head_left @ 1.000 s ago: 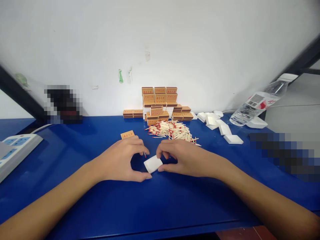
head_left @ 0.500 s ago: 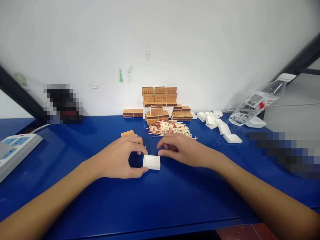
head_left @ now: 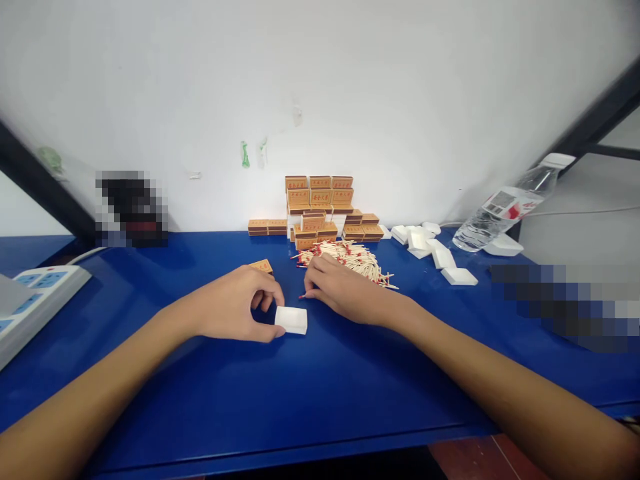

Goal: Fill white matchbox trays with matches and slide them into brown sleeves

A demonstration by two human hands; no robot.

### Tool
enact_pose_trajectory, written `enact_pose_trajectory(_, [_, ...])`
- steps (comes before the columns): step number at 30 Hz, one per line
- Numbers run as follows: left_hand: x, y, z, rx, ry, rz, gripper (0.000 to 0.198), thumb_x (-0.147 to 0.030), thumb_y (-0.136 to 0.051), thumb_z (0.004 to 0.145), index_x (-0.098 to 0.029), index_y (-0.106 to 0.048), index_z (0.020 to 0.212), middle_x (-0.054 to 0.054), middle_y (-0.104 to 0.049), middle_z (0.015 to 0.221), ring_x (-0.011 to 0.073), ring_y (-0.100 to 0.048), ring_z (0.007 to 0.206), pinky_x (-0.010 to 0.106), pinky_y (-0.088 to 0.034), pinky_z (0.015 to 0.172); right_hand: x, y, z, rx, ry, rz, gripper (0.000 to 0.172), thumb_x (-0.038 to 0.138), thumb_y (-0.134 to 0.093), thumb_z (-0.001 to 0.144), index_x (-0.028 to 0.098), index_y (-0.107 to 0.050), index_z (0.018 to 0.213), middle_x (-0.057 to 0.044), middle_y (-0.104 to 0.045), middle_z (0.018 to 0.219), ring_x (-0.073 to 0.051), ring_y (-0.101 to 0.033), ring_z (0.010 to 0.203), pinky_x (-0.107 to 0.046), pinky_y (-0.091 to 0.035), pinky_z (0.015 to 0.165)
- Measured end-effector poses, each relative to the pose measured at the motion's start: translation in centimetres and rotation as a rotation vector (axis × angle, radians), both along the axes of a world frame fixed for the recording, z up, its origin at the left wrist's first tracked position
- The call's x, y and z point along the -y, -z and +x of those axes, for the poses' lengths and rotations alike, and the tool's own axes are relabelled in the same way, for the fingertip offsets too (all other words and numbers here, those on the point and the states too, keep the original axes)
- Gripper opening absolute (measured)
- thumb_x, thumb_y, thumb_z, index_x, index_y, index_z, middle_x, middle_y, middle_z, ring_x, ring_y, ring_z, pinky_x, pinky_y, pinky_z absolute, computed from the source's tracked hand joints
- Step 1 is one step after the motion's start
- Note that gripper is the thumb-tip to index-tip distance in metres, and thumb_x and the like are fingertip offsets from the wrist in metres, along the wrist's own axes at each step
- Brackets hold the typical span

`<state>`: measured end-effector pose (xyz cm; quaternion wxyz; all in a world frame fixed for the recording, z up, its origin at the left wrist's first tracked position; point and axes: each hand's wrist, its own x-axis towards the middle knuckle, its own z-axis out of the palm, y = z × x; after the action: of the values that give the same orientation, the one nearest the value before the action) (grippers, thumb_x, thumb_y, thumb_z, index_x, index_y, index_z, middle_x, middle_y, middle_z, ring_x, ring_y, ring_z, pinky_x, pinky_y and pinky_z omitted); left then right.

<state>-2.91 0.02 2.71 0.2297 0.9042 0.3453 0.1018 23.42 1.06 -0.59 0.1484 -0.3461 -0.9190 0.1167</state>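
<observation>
A small white matchbox tray [head_left: 291,321] rests on the blue table, its left end between the thumb and fingers of my left hand [head_left: 240,303]. My right hand [head_left: 340,287] is pinched on a match [head_left: 302,296], whose red head sticks out to the left, just above and right of the tray. Behind that hand lies a heap of loose red-tipped matches [head_left: 370,267], partly covered by it. Beyond my left fingers lies an orange matchbox sleeve [head_left: 262,266], partly hidden.
Stacked orange matchboxes [head_left: 320,197] stand against the wall. Several white trays [head_left: 441,255] are scattered at the right, beside a tilted water bottle [head_left: 510,203]. A power strip [head_left: 45,300] lies at the left edge of the blue table [head_left: 300,400].
My right hand has closed on a match from an open pose beside the tray. The left hand keeps hold of the tray; both appear slightly further left in view.
</observation>
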Motion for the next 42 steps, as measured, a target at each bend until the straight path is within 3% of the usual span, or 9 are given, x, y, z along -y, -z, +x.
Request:
enact_pose_trajectory(7, [0.1,1.1,0.7,-0.016,-0.038,0.123,0.032,-0.053,-0.082,0.083,-0.023,-0.077,0.093,0.002,-0.07,0.085,0.0191,-0.063,0.079,0.031,-0.047,0.066,0.9,-1.6,1.6,-0.193,0.131,-0.163,0.015,0.028,-0.048,0.109,0.022,-0.054,0.096,-0.006,-0.062,0.1,-0.02,-0.056,0.09,-0.034,-0.042,0.082])
enact_pose_trajectory(11, [0.3,1.3,1.0,0.07,0.022,0.005,0.042,-0.063,-0.085,0.08,-0.022,-0.078,0.088,0.002,-0.071,0.084,0.0176,-0.063,0.076,0.03,-0.048,0.066,1.0,-1.5,2.3,-0.211,0.168,-0.154,0.013,0.027,-0.05,0.107,0.022,-0.055,0.096,-0.004,-0.064,0.095,-0.018,-0.053,0.081,-0.032,-0.039,0.074])
enact_pose_trajectory(14, [0.5,1.4,1.3,0.137,0.048,-0.094,0.033,-0.056,-0.079,0.09,-0.023,-0.079,0.088,0.002,-0.07,0.082,0.0153,-0.063,0.073,0.029,-0.049,0.065,0.7,-1.4,2.8,-0.248,0.188,-0.092,0.013,0.027,-0.054,0.106,0.021,-0.056,0.094,-0.003,-0.064,0.091,-0.017,-0.052,0.077,-0.031,-0.038,0.072])
enact_pose_trajectory(16, [0.6,1.6,1.4,0.157,0.02,-0.029,0.027,-0.049,-0.078,0.091,-0.023,-0.077,0.09,0.001,-0.068,0.082,0.0157,-0.062,0.074,0.03,-0.049,0.066,0.6,-1.4,2.9,-0.277,0.185,-0.078,0.013,0.027,-0.057,0.105,0.021,-0.058,0.093,-0.002,-0.064,0.088,-0.016,-0.052,0.075,-0.03,-0.038,0.071])
enact_pose_trajectory(19, [0.6,2.0,1.6,0.18,-0.03,0.111,0.032,-0.047,-0.083,0.085,-0.024,-0.074,0.105,0.003,-0.069,0.094,0.02,-0.064,0.088,0.034,-0.053,0.077,0.9,-1.5,2.7,-0.304,0.182,-0.115,0.011,0.027,-0.059,0.104,0.021,-0.063,0.096,-0.001,-0.066,0.086,-0.015,-0.053,0.072,-0.03,-0.038,0.069])
enact_pose_trajectory(23, [0.8,2.6,2.0,0.162,0.023,0.159,0.046,-0.044,-0.079,0.09,-0.027,-0.069,0.132,0.008,-0.067,0.125,0.0265,-0.064,0.115,0.044,-0.053,0.101,1.7,-1.9,2.0,-0.288,0.152,-0.165,0.008,0.026,-0.061,0.102,0.021,-0.066,0.099,0.0,-0.067,0.085,-0.014,-0.053,0.069,-0.029,-0.038,0.067])
enact_pose_trajectory(28, [0.9,2.9,2.3,0.152,0.03,0.121,0.028,-0.037,-0.078,0.092,-0.025,-0.073,0.116,0.007,-0.069,0.119,0.0261,-0.064,0.112,0.043,-0.052,0.099,2.5,-2.2,1.5,-0.307,0.154,-0.224,0.008,0.027,-0.065,0.1,0.021,-0.067,0.095,0.001,-0.066,0.081,-0.013,-0.051,0.067,-0.028,-0.038,0.063])
enact_pose_trajectory(37, [0.4,3.2,2.1,0.141,0.003,0.174,0.036,-0.054,-0.079,0.09,-0.021,-0.071,0.101,0.005,-0.073,0.102,0.0243,-0.066,0.096,0.04,-0.052,0.086,2.9,-0.8,0.3,-0.216,0.058,-0.263,0.003,0.019,-0.07,0.095,0.021,-0.072,0.094,0.003,-0.065,0.078,-0.011,-0.051,0.065,-0.026,-0.036,0.065])
enact_pose_trajectory(42, [0.3,3.2,2.0,0.123,0.0,0.182,0.035,-0.053,-0.081,0.089,-0.021,-0.07,0.1,0.004,-0.073,0.1,0.0242,-0.066,0.096,0.039,-0.051,0.084,2.4,-1.8,1.6,-0.239,0.094,-0.268,0.009,0.027,-0.067,0.099,0.022,-0.075,0.096,0.002,-0.066,0.077,-0.012,-0.052,0.066,-0.027,-0.036,0.063])
